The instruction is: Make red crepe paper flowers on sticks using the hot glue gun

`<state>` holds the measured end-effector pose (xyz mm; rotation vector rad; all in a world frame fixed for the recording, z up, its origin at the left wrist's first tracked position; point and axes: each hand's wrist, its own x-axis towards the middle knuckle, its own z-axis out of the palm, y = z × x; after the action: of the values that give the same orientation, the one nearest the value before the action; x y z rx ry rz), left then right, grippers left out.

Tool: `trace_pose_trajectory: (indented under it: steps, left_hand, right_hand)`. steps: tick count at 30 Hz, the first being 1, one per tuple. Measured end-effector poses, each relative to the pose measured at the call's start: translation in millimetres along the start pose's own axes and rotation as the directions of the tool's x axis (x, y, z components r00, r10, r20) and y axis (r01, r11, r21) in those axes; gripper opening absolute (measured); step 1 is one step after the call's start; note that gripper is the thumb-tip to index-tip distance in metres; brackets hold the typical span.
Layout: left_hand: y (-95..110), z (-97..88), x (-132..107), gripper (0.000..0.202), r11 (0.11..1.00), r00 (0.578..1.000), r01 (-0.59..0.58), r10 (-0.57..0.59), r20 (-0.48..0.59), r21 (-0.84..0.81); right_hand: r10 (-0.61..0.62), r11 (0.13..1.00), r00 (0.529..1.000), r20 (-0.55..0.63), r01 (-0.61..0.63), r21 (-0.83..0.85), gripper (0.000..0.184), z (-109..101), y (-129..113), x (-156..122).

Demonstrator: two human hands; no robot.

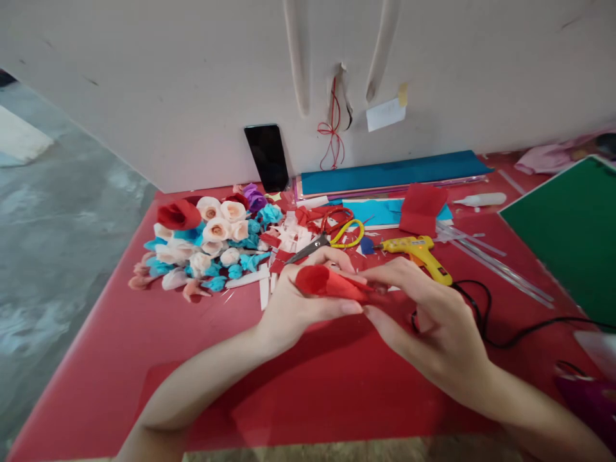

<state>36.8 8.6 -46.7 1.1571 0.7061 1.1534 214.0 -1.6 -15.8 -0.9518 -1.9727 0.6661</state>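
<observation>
A red crepe-paper flower (312, 281), rolled into a cup with a narrowing end, lies sideways above the table. My left hand (293, 308) wraps around it, thumb along its near side and fingers behind. At the narrow right end, my right hand (433, 321) pinches the paper between thumb and forefinger; the exact contact is blurred. Just behind the hands lie scissors (319, 243) with red and yellow handles. A yellow glue gun (409, 246) rests right of them, close behind my right hand.
Finished paper flowers (216, 229) crowd the table's left. Paper scraps (294, 232) spread beside them. A phone (267, 157) leans on the wall. Red paper (422, 208), clear glue sticks (500, 266), a white bottle (481, 199), a green board (570, 231) and a black cord (524, 335) occupy the right.
</observation>
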Motion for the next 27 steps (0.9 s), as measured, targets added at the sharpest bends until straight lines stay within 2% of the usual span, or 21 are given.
trace_pose_trajectory:
  steps: [4,8,14,17,20,23,27]
  left_hand:
    - [1,2.5,2,0.02,0.985,0.995,-0.082,0.089,-0.037,0.15]
    - [1,2.3,4,0.021,0.964,0.99,-0.131,0.138,-0.015,0.231]
    - [10,1.0,5,0.022,0.908,0.981,-0.189,0.194,0.023,0.373]
    - [17,-1.0,6,0.027,0.891,0.983,-0.184,0.171,0.069,0.415]
    - [24,-5.8,8,0.033,0.867,0.976,-0.203,0.141,0.168,0.454]
    - [29,-10.1,8,0.031,0.83,0.962,-0.215,0.09,0.256,0.515]
    - [32,-9.7,6,0.029,0.697,0.961,-0.18,-0.024,0.274,0.694]
  right_hand:
    - [0.042,0.998,0.999,0.009,-0.043,0.04,0.018,1,1,2]
    - [0.046,0.995,0.999,0.01,-0.047,0.083,0.018,4,4,2]
    - [0.062,0.998,0.998,0.029,-0.062,0.005,0.01,-2,4,6]
    - [0.05,0.999,0.997,0.05,-0.05,-0.003,0.01,-10,5,7]
    - [0.024,0.999,0.998,0.065,-0.025,0.025,0.009,-16,7,8]
    - [0.004,1.0,0.991,0.133,-0.004,0.001,0.008,-19,11,8]
    - [-0.025,0.998,0.975,0.222,0.036,-0.048,0.01,-19,14,7]
